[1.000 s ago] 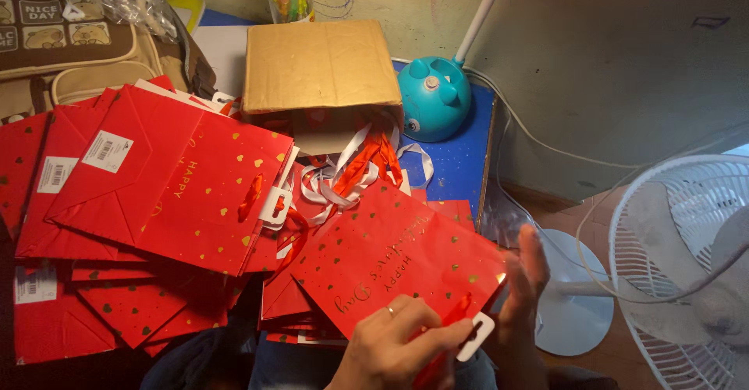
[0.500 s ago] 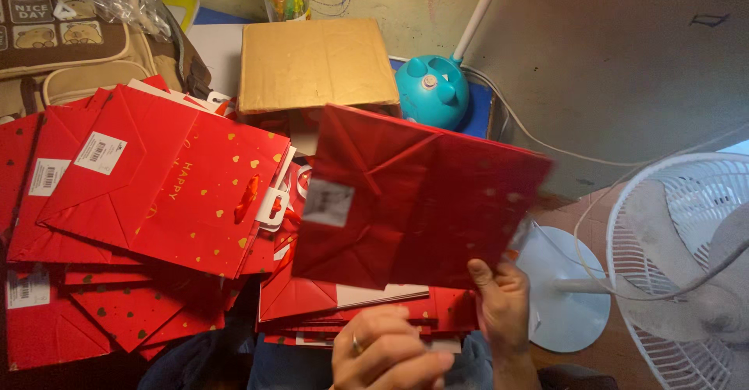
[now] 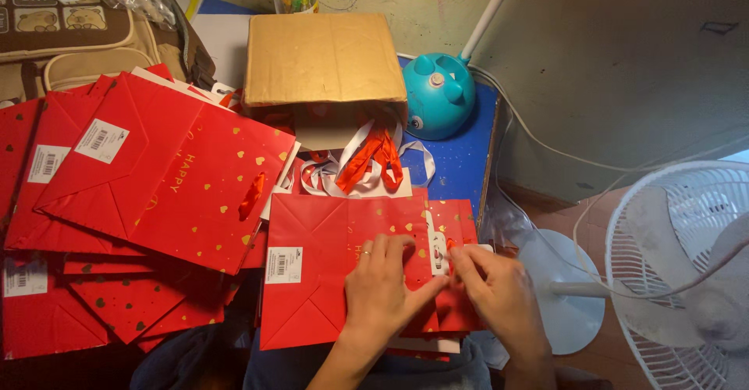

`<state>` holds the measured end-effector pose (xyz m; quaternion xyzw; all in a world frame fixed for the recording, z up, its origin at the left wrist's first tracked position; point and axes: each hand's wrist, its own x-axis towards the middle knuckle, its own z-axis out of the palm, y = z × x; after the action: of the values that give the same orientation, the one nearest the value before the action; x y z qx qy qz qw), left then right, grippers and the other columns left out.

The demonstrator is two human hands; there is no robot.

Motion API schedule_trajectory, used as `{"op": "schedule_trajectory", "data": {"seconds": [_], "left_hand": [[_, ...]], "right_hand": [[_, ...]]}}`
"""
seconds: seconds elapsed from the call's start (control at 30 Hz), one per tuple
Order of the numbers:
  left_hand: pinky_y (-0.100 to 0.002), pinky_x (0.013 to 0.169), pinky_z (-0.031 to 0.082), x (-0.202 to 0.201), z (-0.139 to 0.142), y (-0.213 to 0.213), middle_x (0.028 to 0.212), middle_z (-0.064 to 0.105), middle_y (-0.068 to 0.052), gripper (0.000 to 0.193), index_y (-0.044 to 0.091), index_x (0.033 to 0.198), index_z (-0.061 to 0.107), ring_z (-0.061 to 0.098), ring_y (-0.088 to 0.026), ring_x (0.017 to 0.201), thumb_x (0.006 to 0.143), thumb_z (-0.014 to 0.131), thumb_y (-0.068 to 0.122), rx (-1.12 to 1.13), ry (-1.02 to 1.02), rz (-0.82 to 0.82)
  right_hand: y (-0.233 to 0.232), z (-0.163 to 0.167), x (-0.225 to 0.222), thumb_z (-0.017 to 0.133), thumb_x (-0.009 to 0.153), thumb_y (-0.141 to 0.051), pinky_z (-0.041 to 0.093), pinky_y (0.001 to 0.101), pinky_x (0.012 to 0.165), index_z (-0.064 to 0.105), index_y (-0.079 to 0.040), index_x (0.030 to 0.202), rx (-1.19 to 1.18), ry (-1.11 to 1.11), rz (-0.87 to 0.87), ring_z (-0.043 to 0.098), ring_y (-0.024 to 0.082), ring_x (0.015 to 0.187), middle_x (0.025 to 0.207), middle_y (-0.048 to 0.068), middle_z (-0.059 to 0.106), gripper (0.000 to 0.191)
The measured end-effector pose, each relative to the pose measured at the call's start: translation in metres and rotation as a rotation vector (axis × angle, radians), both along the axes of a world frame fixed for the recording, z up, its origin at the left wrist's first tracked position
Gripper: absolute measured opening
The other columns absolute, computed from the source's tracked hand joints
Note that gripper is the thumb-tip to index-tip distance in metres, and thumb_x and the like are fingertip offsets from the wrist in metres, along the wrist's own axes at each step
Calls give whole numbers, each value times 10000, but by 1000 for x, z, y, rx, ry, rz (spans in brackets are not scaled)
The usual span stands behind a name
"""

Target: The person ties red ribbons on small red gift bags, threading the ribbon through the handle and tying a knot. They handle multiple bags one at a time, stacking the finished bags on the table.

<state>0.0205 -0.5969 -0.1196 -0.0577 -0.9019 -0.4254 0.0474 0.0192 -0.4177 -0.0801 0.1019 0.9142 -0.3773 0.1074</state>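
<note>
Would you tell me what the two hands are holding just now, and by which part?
The left hand presses flat on the red paper bag. The right hand pinches something at the bag's handle end, seemingly its red ribbon handle.

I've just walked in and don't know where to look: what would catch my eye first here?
Red above all: a fanned stack of flat red gift bags with gold hearts covers the left side. In the middle, the left hand presses one red bag flat while the right hand works at its handle end. Behind them a cardboard box lies open, beside a round turquoise toy-like gadget, with a white fan at right.
</note>
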Motion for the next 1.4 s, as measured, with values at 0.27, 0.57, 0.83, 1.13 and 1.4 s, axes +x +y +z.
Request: {"op": "schedule_trajectory", "data": {"seconds": [0.27, 0.57, 0.83, 1.13, 1.4], "left_hand": [[-481, 663, 528, 10, 0, 7, 1025, 555, -117, 522, 48, 1010, 595, 557, -334, 995, 719, 808, 424, -102, -45, -6], [-488, 757, 522, -3, -2, -12, 1096, 602, -128, 678, 19, 1208, 602, 563, -358, 1044, 679, 801, 393, 25, 34, 5], [-379, 942, 494, -7, -15, -28, 1134, 692, -104, 277, 29, 1172, 691, 604, -288, 1115, 969, 609, 199, 428, -42, -139], [-266, 815, 530, -5, -35, -23, 945, 751, -59, 176, -33, 1059, 779, 664, -103, 875, 951, 740, 100, 1138, -383, -95], [-261, 808, 580, -2, -34, -17, 904, 779, -79, 168, -18, 1060, 731, 718, -106, 858, 957, 701, 111, 1187, -377, -4]], "right_hand": [[-52, -18, -78, 678, 907, -253, 343, 509, 1121, 730, -68, 1131, 67, 651, 579, 433, 385, 1381, 1463, 209, 534, 295], [-42, -2, -50, 681, 916, -267, 148, 608, 1206, 697, -54, 1242, 182, 481, 524, 479, 279, 1401, 1350, 91, 654, 390], [-26, 4, -3, 736, 884, -235, 217, 545, 1237, 729, -55, 1219, -97, 448, 520, 628, 268, 1296, 1228, 97, 758, 380], [-10, -17, 21, 736, 872, -154, 263, 541, 1221, 759, -39, 1056, -205, 330, 504, 719, 226, 1130, 1114, 105, 775, 218], [-11, -14, 23, 760, 824, -162, 381, 458, 1089, 740, -42, 1012, -149, 357, 436, 702, 224, 921, 953, 65, 738, 223]]}}
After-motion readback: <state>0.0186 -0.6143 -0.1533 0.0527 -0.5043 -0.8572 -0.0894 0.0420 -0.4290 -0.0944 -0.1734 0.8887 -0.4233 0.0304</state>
